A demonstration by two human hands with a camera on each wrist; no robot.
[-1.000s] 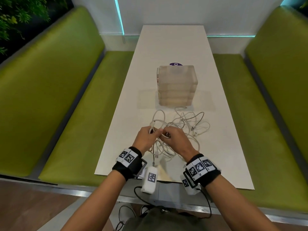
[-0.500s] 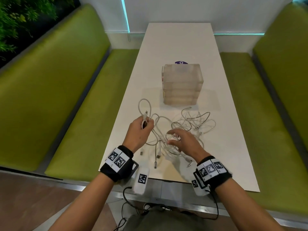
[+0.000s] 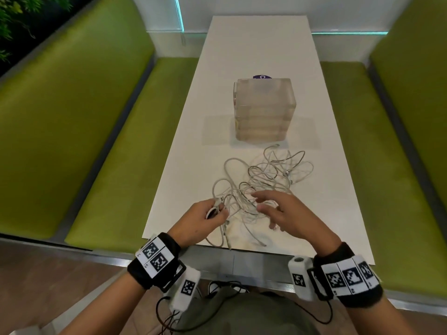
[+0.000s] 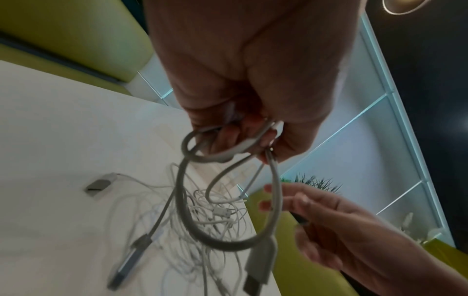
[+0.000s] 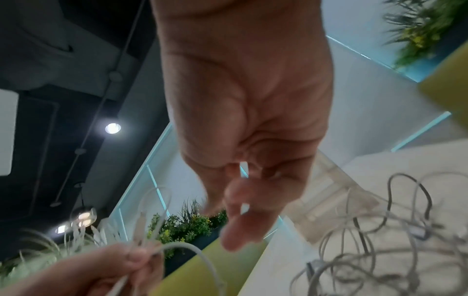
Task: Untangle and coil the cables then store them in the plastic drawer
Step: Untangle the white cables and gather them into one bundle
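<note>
Half a second before, the right hand [image 3: 280,211] had rested on the tangle of cables [image 3: 263,180] in front of the plastic drawer unit [image 3: 264,110]; it had since lifted, fingers spread and holding nothing. The left hand [image 3: 203,218] kept gripping a few small loops of one cable [image 4: 222,156], so coiling had likely begun, with most cables unsorted.

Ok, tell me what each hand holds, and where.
Left hand grips a small loop of one white cable. Right hand holds nothing, fingers spread over the tangle.
</note>
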